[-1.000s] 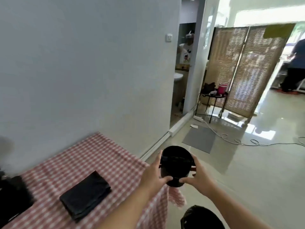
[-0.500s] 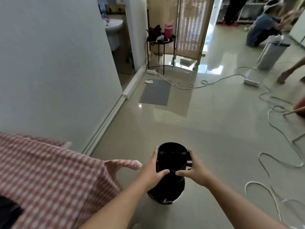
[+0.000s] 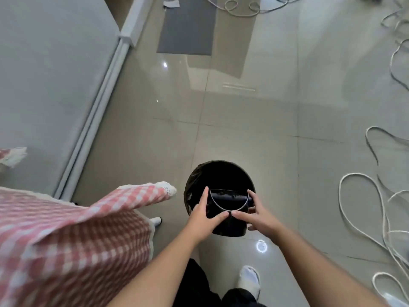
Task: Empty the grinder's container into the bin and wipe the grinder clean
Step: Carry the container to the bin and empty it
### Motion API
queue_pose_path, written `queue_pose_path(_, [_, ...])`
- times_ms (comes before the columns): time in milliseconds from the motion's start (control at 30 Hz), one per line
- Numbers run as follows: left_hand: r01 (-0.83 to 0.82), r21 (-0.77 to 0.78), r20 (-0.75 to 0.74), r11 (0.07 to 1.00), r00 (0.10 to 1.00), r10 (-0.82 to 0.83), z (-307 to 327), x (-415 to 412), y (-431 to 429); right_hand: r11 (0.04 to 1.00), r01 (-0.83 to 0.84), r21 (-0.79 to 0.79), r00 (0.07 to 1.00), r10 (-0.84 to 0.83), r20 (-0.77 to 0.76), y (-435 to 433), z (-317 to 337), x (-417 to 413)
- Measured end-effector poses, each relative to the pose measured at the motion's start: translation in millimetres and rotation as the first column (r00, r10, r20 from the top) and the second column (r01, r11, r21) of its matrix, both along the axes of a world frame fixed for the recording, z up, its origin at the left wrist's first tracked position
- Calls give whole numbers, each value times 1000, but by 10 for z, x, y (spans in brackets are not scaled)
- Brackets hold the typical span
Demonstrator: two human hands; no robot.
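Note:
I hold the black grinder container (image 3: 229, 222) in both hands, tilted forward so its open mouth faces away from me and over the bin. My left hand (image 3: 204, 216) grips its left side and my right hand (image 3: 257, 214) grips its right side, thumbs nearly meeting on the near wall. The round black bin (image 3: 219, 173), lined with a dark bag, stands on the floor directly below and beyond the container. Dark grounds show at the container's rim. The grinder itself is out of view.
A table with a red-and-white checked cloth (image 3: 73, 235) is at my left, one corner hanging near the bin. White cables (image 3: 363, 207) loop over the tiled floor on the right. A grey mat (image 3: 188, 27) lies farther ahead. A wall (image 3: 48, 74) runs along the left.
My view has dropped from the room to straight down at the floor. The container went from upright in front of me to tipped over the bin's opening.

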State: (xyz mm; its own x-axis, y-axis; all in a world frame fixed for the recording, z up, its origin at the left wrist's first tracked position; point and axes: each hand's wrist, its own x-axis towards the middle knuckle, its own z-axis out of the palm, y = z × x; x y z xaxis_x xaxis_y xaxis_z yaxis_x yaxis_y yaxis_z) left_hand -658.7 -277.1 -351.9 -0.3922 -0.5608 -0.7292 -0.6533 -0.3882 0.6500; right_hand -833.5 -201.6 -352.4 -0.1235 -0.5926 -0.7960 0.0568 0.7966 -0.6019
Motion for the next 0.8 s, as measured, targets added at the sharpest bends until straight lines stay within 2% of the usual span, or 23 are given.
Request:
queue_pose_path(100, [-57,52,19,997,998,56,-456,-63,-49,995,93,36,996,-93,-12,-54,-461,89])
queue_pose_path(300, [-223,157,112,962,972,207,-925,-218,-91,933,357,52,934,-354,-46,-181,-974,239])
queue_pose_path(400, [-315,201,149,927,946,289,-970,-269,-103,922,381,71,923,-375,-92,-235,-1079,319])
queue_pose_path(567, [-387,285,101,877,922,374,-924,-304,-212,927,369,65,929,-366,-47,-299,-1072,362])
queue_pose_path(800, [-438,230,120,869,899,421,-875,-368,-228,926,367,94,930,-361,-70,-417,-1052,318])
